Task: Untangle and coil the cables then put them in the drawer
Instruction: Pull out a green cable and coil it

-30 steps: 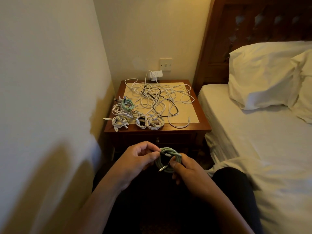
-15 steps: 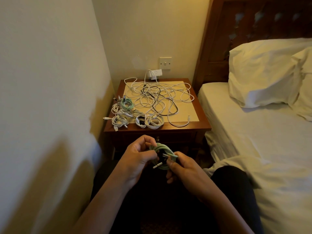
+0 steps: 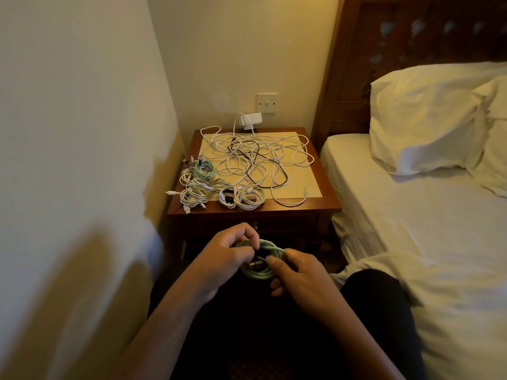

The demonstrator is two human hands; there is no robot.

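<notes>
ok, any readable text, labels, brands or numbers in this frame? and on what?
None can be read.
White plastic wall switch plate: no lettering shows.
White plug-in charger block: faint ring mark, no legible text.
Connectors of white coiled cables on the brown wooden nightstand: too small to read.
Held mint-green coiled cable: no print shows.

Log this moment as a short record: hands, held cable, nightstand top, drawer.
left hand: pinches the green coil at its upper left
right hand: grips the coil's right side
nightstand: loose tangle of white and black cables at the back; coiled cables at front left
drawer: looks closed
</notes>
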